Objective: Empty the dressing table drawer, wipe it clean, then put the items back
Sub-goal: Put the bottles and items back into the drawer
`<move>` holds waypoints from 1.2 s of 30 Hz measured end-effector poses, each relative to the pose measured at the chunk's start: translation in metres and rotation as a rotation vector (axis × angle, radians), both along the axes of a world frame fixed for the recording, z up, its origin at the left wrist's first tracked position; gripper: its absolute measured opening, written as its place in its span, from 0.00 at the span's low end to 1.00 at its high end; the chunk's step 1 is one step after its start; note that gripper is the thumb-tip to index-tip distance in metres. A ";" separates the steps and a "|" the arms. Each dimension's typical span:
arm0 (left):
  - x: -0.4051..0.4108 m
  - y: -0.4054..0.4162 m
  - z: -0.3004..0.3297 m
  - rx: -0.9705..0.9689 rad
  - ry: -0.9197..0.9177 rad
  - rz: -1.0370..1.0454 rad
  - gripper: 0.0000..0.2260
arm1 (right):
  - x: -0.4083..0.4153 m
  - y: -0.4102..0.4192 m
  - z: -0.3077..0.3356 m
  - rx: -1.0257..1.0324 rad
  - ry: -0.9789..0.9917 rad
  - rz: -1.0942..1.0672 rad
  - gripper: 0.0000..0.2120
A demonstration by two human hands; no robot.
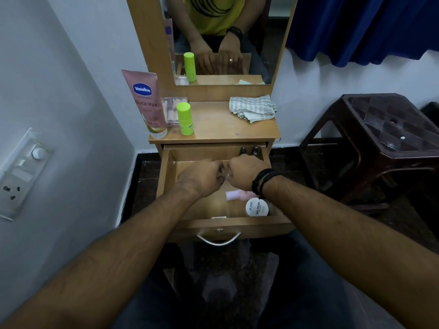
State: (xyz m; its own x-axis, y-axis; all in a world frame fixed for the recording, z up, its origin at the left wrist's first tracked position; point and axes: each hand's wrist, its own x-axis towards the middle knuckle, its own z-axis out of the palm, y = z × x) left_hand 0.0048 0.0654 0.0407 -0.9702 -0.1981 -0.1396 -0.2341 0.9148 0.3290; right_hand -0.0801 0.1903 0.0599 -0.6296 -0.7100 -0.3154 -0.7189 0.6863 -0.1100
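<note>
The wooden drawer (166, 176) of the dressing table is pulled out. Both hands are inside it, fists close together. My left hand (204, 176) and my right hand (247, 172) are closed around a small pale, partly clear item (225, 173) between them; what it is stays unclear. In the drawer lie a pink bottle (237, 194), a white nail polish jar (257, 207) and two dark small bottles (249, 150) at the back right. On the tabletop stand a pink Vaseline tube (146, 103), a green stick (184, 118), a clear box (172, 110) and a striped cloth (253, 108).
A mirror (225, 39) rises behind the tabletop. A dark brown plastic stool (384, 134) stands to the right, under a blue curtain (361, 24). A switch panel (21, 172) is on the left wall. The drawer has a metal handle (218, 239) at its front.
</note>
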 end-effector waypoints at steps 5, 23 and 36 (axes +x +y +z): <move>0.005 -0.035 0.048 -0.157 0.164 0.055 0.13 | 0.003 -0.035 0.034 -0.333 -0.041 -0.097 0.10; -0.039 -0.070 0.088 -0.240 0.118 0.352 0.24 | 0.001 -0.085 0.039 -0.667 -0.211 -0.378 0.16; -0.029 -0.062 0.097 -0.005 0.226 0.313 0.23 | 0.006 -0.061 0.032 -0.820 -0.267 -0.333 0.28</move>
